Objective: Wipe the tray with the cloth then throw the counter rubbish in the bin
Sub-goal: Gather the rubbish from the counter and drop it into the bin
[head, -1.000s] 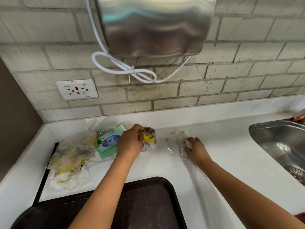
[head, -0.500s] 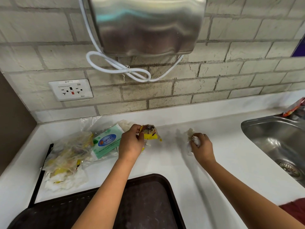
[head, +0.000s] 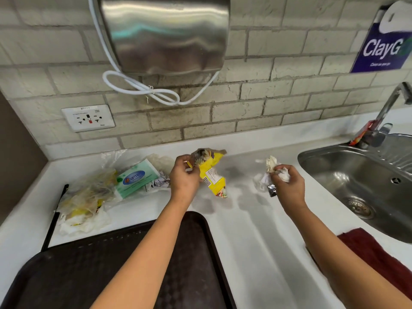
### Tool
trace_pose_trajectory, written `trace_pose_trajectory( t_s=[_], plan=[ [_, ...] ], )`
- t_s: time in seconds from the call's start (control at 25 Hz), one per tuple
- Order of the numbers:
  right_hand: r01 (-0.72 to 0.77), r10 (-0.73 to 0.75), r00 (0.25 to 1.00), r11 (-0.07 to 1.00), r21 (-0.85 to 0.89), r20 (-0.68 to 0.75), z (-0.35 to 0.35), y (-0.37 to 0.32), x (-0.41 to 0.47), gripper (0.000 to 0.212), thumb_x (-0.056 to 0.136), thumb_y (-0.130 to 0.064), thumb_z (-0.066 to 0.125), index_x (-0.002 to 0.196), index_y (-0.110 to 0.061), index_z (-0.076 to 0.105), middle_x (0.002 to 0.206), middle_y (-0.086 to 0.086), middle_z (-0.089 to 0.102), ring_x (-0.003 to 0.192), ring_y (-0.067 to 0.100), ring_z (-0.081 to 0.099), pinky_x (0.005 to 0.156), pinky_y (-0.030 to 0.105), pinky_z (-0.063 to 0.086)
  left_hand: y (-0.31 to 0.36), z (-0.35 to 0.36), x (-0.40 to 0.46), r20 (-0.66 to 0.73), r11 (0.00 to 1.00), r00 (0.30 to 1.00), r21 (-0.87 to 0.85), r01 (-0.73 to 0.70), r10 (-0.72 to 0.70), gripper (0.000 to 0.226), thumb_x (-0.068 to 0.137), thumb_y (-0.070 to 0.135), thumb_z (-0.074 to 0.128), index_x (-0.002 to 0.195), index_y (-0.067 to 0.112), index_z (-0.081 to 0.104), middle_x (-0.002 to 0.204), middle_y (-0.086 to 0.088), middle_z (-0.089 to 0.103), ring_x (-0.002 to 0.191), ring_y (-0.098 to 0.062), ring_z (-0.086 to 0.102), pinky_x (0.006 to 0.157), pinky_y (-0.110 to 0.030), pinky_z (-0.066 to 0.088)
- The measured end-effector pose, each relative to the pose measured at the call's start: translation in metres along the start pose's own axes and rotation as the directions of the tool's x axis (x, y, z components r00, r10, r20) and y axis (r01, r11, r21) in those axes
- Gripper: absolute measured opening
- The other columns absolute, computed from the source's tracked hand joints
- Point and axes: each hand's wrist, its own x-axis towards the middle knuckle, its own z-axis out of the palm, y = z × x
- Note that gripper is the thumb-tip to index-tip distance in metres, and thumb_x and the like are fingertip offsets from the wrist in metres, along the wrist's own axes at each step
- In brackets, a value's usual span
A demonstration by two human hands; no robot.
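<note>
White counter (head: 256, 253): left hand (head: 184, 177) grips yellow wrapper (head: 211, 175); right hand (head: 288, 186) grips crumpled tissues (head: 273, 172). Rubbish pile (head: 87, 199) and green tissue pack (head: 136, 178) at left. Dark tray (head: 78, 275) in front. Red cloth (head: 376, 255) beside steel sink (head: 356, 175).

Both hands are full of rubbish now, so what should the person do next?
Probably carry both handfuls to the bin, which is not in view. The left hand grips a yellow wrapper and the right hand grips crumpled tissues, so neither can hold much more. The plastic bags and tissue pack on the counter could wait for another trip.
</note>
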Motion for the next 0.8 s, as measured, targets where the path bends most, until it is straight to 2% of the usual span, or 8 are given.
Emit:
trace_pose_trajectory(
  t_s=[0.08, 0.16, 0.24, 0.36, 0.52, 0.68, 0.8],
  plan=[
    [0.012, -0.012, 1.000, 1.000, 0.028, 0.014, -0.023, -0.007, -0.013, 0.028, 0.084, 0.004, 0.058, 0.075, -0.022, 0.053, 0.079, -0.005, 0.058, 0.062, 0.003, 0.056, 0.046, 0.015, 0.045, 0.013, 0.009, -0.026, 0.050, 0.997, 0.999, -0.072, 0.023, -0.019, 0.034, 0.087, -0.006, 0.052, 0.116, 0.012, 0.050, 0.099, -0.005, 0.057, 0.070, -0.019, 0.062, 0.054, -0.027, 0.058],
    [0.016, -0.017, 0.999, 0.999, 0.036, 0.027, -0.047, -0.011, -0.027, 0.027, 0.084, 0.004, 0.058, 0.077, -0.022, 0.055, 0.079, -0.004, 0.059, 0.069, 0.011, 0.056, 0.058, 0.022, 0.047, 0.021, 0.018, -0.051, 0.114, 0.991, 0.993, -0.127, 0.032, -0.017, 0.038, 0.087, -0.008, 0.052, 0.111, 0.021, 0.050, 0.103, -0.008, 0.058, 0.080, -0.024, 0.062, 0.049, -0.021, 0.055],
    [0.005, -0.007, 0.999, 0.998, 0.056, 0.034, -0.068, -0.016, -0.040, 0.026, 0.084, 0.002, 0.059, 0.077, -0.022, 0.056, 0.076, -0.002, 0.059, 0.068, 0.015, 0.055, 0.058, 0.026, 0.047, 0.028, 0.029, -0.073, 0.174, 0.992, 0.985, -0.128, 0.016, 0.007, 0.043, 0.086, -0.009, 0.052, 0.105, 0.029, 0.051, 0.105, -0.011, 0.058, 0.087, -0.026, 0.061, 0.050, -0.021, 0.055],
    [-0.016, 0.017, 1.000, 0.993, 0.114, -0.005, -0.111, -0.024, -0.058, 0.026, 0.085, 0.004, 0.058, 0.075, -0.020, 0.054, 0.073, -0.001, 0.057, 0.059, 0.009, 0.056, 0.043, 0.020, 0.047, 0.047, 0.056, -0.110, 0.226, 0.992, 0.974, -0.129, 0.006, 0.024, 0.043, 0.086, -0.010, 0.051, 0.102, 0.029, 0.051, 0.104, -0.010, 0.059, 0.081, -0.022, 0.061, 0.049, -0.020, 0.053],
    [-0.009, 0.010, 1.000, 0.993, 0.121, -0.007, -0.170, -0.019, -0.082, 0.025, 0.084, 0.006, 0.059, 0.076, -0.018, 0.055, 0.072, 0.000, 0.058, 0.054, -0.004, 0.055, 0.052, 0.010, 0.045, 0.069, 0.088, -0.167, 0.212, 0.978, 0.975, -0.205, -0.025, 0.070, 0.029, 0.090, -0.002, 0.052, 0.091, 0.027, 0.052, 0.089, -0.008, 0.061, 0.065, -0.015, 0.059, 0.049, -0.021, 0.053],
    [-0.024, 0.023, 1.000, 0.990, 0.136, 0.010, -0.227, -0.014, -0.100, 0.025, 0.084, 0.007, 0.058, 0.077, -0.018, 0.055, 0.076, 0.001, 0.059, 0.061, 0.002, 0.056, 0.051, 0.011, 0.046, 0.067, 0.116, -0.227, 0.148, 0.985, 0.986, -0.160, -0.056, 0.080, 0.024, 0.091, 0.007, 0.054, 0.083, 0.029, 0.051, 0.074, -0.001, 0.062, 0.050, -0.001, 0.056, 0.047, -0.025, 0.050],
    [-0.085, 0.076, 0.994, 0.990, 0.111, 0.080, -0.264, 0.002, -0.122, 0.026, 0.085, 0.006, 0.057, 0.077, -0.019, 0.055, 0.072, -0.004, 0.061, 0.062, 0.006, 0.057, 0.049, 0.015, 0.047, 0.055, 0.131, -0.277, 0.143, 0.997, 0.989, -0.064, -0.034, 0.043, 0.023, 0.090, 0.010, 0.056, 0.081, 0.031, 0.051, 0.069, 0.002, 0.062, 0.045, 0.002, 0.049, 0.051, -0.024, 0.041]
  ],
)
